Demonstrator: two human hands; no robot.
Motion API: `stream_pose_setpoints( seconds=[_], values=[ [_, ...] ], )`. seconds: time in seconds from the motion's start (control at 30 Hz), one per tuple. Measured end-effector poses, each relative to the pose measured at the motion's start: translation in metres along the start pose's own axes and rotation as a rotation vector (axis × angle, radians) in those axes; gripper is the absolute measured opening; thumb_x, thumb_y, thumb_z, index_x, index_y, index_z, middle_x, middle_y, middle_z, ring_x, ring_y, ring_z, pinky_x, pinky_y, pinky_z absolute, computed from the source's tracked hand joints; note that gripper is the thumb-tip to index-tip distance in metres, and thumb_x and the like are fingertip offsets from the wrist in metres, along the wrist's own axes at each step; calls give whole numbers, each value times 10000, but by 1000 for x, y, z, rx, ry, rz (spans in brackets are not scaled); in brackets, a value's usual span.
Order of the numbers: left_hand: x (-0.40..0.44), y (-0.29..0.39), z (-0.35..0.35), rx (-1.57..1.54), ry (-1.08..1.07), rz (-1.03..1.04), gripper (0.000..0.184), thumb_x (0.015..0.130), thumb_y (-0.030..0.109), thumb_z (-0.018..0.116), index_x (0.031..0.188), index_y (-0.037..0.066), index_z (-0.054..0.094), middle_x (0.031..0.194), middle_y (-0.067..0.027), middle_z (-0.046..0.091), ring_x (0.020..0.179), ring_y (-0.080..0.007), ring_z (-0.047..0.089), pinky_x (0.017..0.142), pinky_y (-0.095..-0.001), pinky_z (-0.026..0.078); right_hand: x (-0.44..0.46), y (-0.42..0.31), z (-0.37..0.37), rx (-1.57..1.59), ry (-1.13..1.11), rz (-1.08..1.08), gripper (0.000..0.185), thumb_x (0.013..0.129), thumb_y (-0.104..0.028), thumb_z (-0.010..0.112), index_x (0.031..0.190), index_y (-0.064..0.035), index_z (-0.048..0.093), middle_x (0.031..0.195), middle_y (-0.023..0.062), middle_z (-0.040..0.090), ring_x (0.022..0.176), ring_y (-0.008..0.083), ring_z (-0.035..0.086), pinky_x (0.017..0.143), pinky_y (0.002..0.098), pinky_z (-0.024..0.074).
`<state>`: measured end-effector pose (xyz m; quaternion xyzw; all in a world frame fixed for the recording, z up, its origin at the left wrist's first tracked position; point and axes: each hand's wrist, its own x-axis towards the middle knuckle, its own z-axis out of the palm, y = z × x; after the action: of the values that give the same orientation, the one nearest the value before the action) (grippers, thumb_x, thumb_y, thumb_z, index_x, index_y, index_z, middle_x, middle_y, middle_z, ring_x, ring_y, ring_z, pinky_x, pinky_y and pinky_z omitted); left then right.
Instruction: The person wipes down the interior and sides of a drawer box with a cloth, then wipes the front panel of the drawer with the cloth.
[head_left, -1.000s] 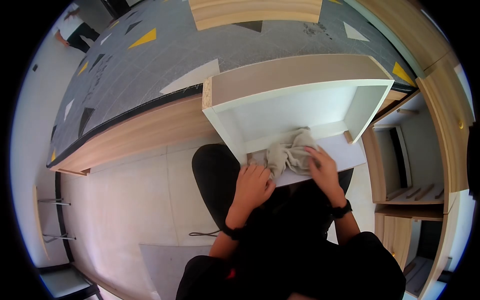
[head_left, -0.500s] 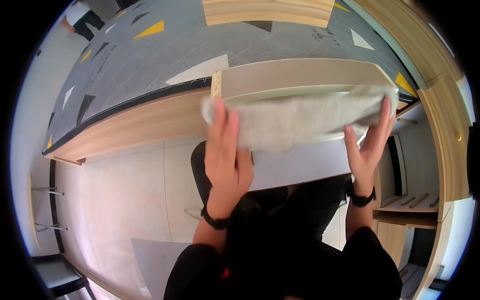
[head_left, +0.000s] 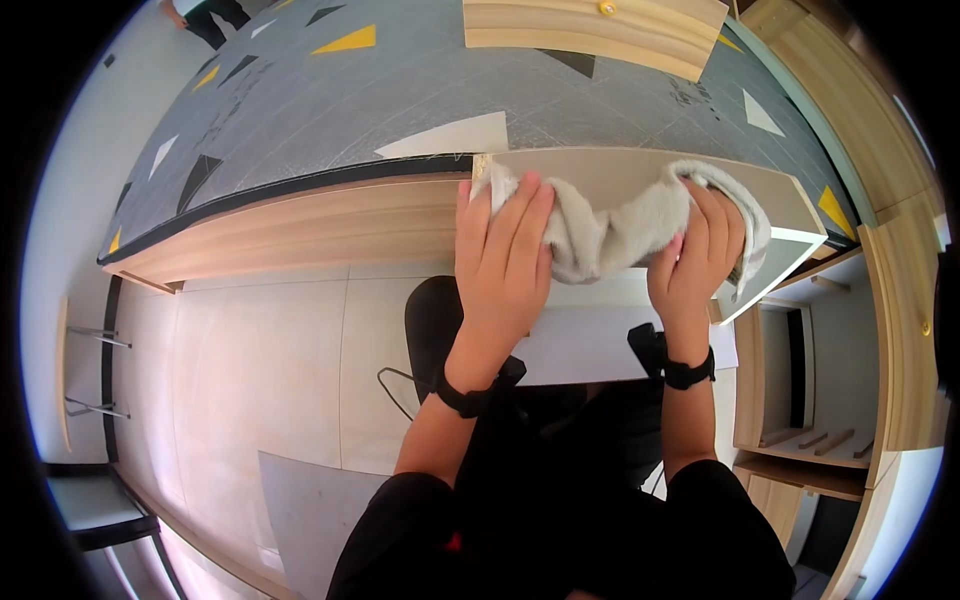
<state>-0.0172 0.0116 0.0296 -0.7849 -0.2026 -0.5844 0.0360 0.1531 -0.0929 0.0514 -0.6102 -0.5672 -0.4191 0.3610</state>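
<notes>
A light grey cloth, bunched and wavy, hangs between my two hands over a pale drawer-like box at the table's edge. My left hand presses the cloth's left end near the box's corner, thumb hidden. My right hand has its fingers curled into the right end, with a fold of cloth draped over their backs. The cloth hides part of the box's inside. Below it, a pale flat panel lies across my lap.
The grey table has yellow, white and dark triangles. A wooden drawer with a yellow knob lies on it. Open wooden shelving stands at the right. Another person is at the far left. A grey panel lies low at the left.
The cloth went from stretched and blurred to bunched, sagging in the middle. My hands moved closer together, and my right fingers curled into the cloth. The view shifted slightly.
</notes>
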Motion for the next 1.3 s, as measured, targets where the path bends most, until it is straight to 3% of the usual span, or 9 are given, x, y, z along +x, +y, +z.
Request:
stream_pose_setpoints(
  seconds=[0.13,0.33,0.57,0.77,0.93,1.07,1.13,1.23,1.3],
  values=[
    [-28,-4,0,57,63,30,384,777,-77,574,1142,-18,678,1194,-141,673,1079,-372,603,961,-455,513,-34,-10,-3,70,-14,93,276,871,-76,537,1120,-3,631,1268,128,600,1203,376,476,1044,470,354],
    [-95,13,-21,17,-269,-84,327,798,-80,627,1118,-35,678,1135,-139,696,1034,-361,662,839,-371,553,-107,-5,-40,81,-351,104,323,771,-58,737,1068,13,629,1141,166,635,1054,376,602,892,420,496],
    [-161,37,-61,-388,-720,-371,287,807,103,760,1067,1,692,1069,-127,704,931,-314,683,793,-352,559,-205,11,-120,93,-232,923,303,796,-19,772,1021,-17,570,1049,145,588,1004,316,574,940,371,442],
    [-99,61,-64,-338,-489,-146,322,800,129,786,1082,25,673,1110,-143,692,928,-353,682,812,-375,568,-147,44,-119,-101,-74,742,526,840,-50,731,1315,3,512,1273,208,525,1221,350,497,1048,412,370],
    [-56,75,-45,-352,-115,192,328,795,106,770,1082,4,649,1155,-148,670,1001,-414,650,890,-543,538,-83,74,-91,-280,100,556,864,832,-94,736,1532,-15,236,1530,255,286,1423,399,284,1139,459,265],
    [-66,52,-13,-111,-341,53,491,798,141,775,1237,15,594,1293,-184,601,1192,-427,572,1041,-608,394,-130,126,-60,14,-159,1008,661,872,-81,622,1462,-31,329,1147,288,629,1049,420,638,875,404,505],
    [-75,36,-15,34,-361,72,641,803,89,760,1345,-82,464,1375,-286,499,1285,-448,491,1064,-629,352,-142,129,-59,10,-160,999,623,872,-88,610,1442,-42,362,1084,277,649,993,423,654,832,404,518],
    [-98,12,-23,136,-205,-323,617,803,152,777,1333,-21,510,1372,-224,530,1298,-385,495,1080,-571,368,-166,133,-67,43,-238,1053,562,864,-113,616,1392,-50,435,1032,261,674,959,426,666,803,404,530],
    [-103,1,-25,-349,-483,-864,523,815,193,766,1237,-47,574,1239,-233,608,1182,-384,567,1028,-489,428,-174,131,-70,86,-311,1112,539,855,-131,635,1363,-47,474,1043,256,678,982,426,662,815,405,528]
  ],
)
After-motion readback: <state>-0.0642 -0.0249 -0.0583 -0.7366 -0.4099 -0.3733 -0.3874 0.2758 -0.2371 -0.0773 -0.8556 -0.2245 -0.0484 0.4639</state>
